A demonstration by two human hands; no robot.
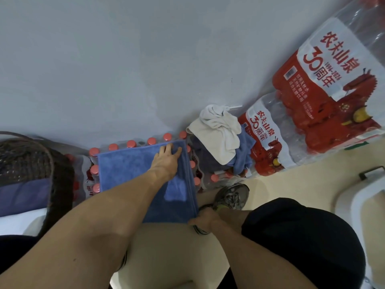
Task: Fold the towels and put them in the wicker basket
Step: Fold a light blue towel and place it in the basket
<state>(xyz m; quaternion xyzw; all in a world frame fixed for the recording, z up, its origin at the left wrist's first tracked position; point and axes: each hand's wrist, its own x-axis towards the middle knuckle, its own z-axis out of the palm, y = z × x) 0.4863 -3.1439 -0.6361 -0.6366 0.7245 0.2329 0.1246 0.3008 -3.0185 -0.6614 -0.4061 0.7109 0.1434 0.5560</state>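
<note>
While the left hand [166,158] presses flat on the blue towel [133,170] spread over a pack of red-capped bottles [113,147], the right hand [203,219] pinches its near corner. Left of the pack, the wicker basket [56,176] holds one folded towel [25,196].

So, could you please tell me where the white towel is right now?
In the head view it sits right of centre, crumpled on top of the unfolded towel pile, the white towel lying between the bottle pack and the leaning water packs.
</note>
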